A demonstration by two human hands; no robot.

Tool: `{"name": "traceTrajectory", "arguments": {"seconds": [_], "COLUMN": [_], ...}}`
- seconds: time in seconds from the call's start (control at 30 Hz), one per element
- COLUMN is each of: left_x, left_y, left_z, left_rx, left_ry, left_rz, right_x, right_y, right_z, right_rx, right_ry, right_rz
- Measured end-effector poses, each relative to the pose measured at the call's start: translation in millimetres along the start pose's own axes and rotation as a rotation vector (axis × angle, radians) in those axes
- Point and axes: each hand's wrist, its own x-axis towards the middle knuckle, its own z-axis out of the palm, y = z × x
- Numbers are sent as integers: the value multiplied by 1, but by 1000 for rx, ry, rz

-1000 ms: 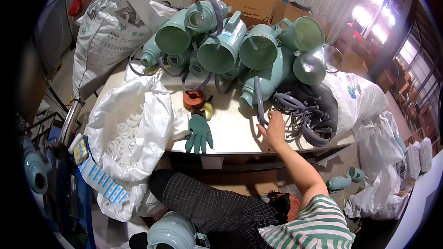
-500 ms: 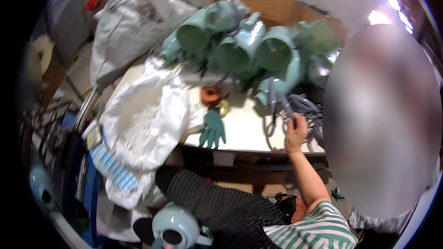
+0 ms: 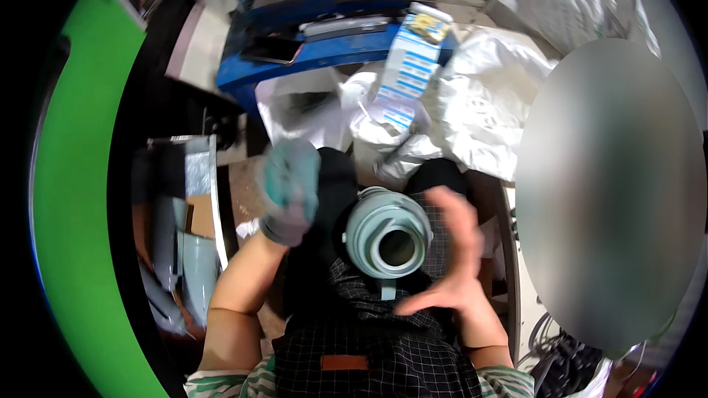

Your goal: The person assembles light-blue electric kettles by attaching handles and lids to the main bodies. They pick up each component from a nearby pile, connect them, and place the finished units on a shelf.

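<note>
the pale green jug point(image 3: 369, 250) sits at the centre of the frame, between the person's knees, its round opening facing the camera. the right hand point(image 3: 453, 254) is just right of it — fingers and thumb spread in a wide curve, nothing in its grasp. the left hand point(image 3: 290, 188), in a green glove point(image 3: 289, 169), is left of the jug and apart from it, too blurred to tell whether it is clenched.

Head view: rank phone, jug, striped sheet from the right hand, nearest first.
1. Jug: just left of the right hand.
2. Striped sheet: ahead, slightly left.
3. Phone: ahead, well to the left.
</note>
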Motion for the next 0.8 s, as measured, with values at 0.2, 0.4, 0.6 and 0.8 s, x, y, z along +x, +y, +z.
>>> {"name": "traceTrajectory", "arguments": {"seconds": [0.2, 0.4, 0.6, 0.8], "left_x": [18, -26, -22, -42], "left_y": [-7, 4, 27, 57], "left_z": [20, 66, 69, 69], "left_rx": [-620, -972, -863, -479], "left_ry": [247, 211, 152, -84], "left_rz": [-275, -774, -917, -448], "right_x": [16, -32, -36, -20], "right_y": [-9, -6, -22, -39], "right_z": [14, -24, -18, -23], "right_rx": [-95, -154, -154, -74], "right_ry": [-175, 64, -96, -232], "right_rz": [-45, 145, 65, 11]}}
